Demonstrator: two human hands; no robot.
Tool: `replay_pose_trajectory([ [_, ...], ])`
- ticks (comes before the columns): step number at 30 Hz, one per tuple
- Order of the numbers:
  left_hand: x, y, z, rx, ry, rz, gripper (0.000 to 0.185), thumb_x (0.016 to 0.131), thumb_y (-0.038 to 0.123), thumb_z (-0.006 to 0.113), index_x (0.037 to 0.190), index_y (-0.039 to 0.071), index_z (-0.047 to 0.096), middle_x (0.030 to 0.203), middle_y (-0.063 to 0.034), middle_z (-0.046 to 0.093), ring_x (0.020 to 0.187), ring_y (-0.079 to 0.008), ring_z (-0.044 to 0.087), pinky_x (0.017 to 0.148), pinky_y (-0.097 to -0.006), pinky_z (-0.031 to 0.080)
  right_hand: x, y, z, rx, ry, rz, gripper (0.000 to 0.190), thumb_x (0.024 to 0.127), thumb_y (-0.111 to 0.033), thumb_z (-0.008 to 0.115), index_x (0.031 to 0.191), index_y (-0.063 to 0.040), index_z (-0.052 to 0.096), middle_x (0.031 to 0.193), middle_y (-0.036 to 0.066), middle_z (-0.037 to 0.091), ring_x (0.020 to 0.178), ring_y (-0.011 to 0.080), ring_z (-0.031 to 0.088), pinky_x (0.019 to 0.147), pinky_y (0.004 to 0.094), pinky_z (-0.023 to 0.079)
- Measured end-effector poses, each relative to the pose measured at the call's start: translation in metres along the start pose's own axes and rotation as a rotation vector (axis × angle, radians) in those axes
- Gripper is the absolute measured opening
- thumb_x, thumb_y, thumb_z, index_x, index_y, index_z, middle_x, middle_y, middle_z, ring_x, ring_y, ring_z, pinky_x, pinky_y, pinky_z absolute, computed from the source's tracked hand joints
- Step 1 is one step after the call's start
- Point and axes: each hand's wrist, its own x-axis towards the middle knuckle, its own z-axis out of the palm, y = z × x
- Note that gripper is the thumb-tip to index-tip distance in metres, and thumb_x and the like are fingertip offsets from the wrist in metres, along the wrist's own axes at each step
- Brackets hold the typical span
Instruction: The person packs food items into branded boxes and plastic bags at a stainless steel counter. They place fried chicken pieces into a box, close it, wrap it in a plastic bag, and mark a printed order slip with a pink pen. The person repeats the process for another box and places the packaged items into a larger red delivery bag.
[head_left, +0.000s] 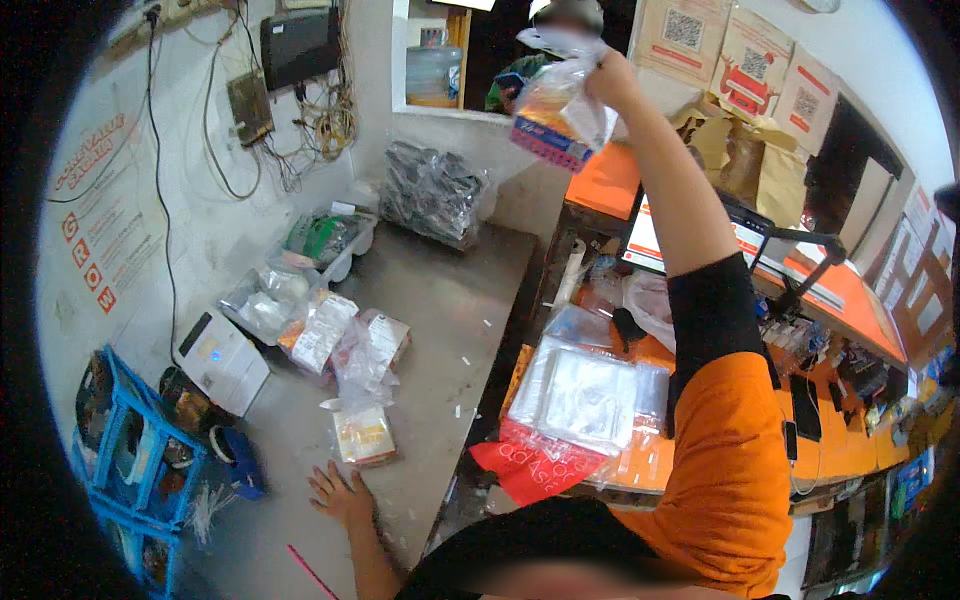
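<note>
My right hand (611, 81) is raised at arm's length near the wall opening, gripping the gathered top of a clear plastic bag (574, 101) with a blue, pink and orange box inside. My left hand (343, 495) rests flat on the grey table (450, 300) with fingers spread, holding nothing. Just beyond it lies a small box in a clear bag (363, 433). Farther back are bagged packages with white printed slips (324, 330), touching a clear plastic container (262, 304).
A person (517, 82) is behind the opening. Blue plastic baskets (142, 450), a white device (223, 364) and a bag of grey items (431, 193) stand on the table. Right are clear bag stacks (585, 394), a monitor (646, 232) and an orange counter (649, 465).
</note>
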Motion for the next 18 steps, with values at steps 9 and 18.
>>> replay_pose_trajectory([
  [9, 0.005, 0.001, 0.005, 0.061, 0.031, 0.001, 0.059, 0.09, 0.049, 0.047, 0.139, 0.017, 0.042, 0.151, -0.0111, 0.028, 0.14, -0.0341, 0.023, 0.109, -0.0605, 0.013, 0.045, 0.147, 0.058, -0.407, -0.436, 0.228, 0.031, 0.079, -0.023, 0.064, 0.104, -0.005, 0.066, 0.084, 0.015, 0.065, 0.08, 0.0279, 0.065, 0.072, 0.0405, 0.051],
  [18, 0.038, 0.014, -0.012, -0.883, 0.362, 0.044, 0.057, 0.084, 0.027, 0.064, 0.133, 0.003, 0.045, 0.135, -0.0203, 0.046, 0.131, -0.0359, 0.037, 0.107, -0.0498, 0.025, -0.189, -0.019, -0.045, -0.197, -0.148, -0.223, 0.017, 0.085, -0.018, 0.065, 0.082, -0.001, 0.064, 0.064, 0.013, 0.062, 0.054, 0.0247, 0.059, 0.053, 0.0359, 0.046],
])
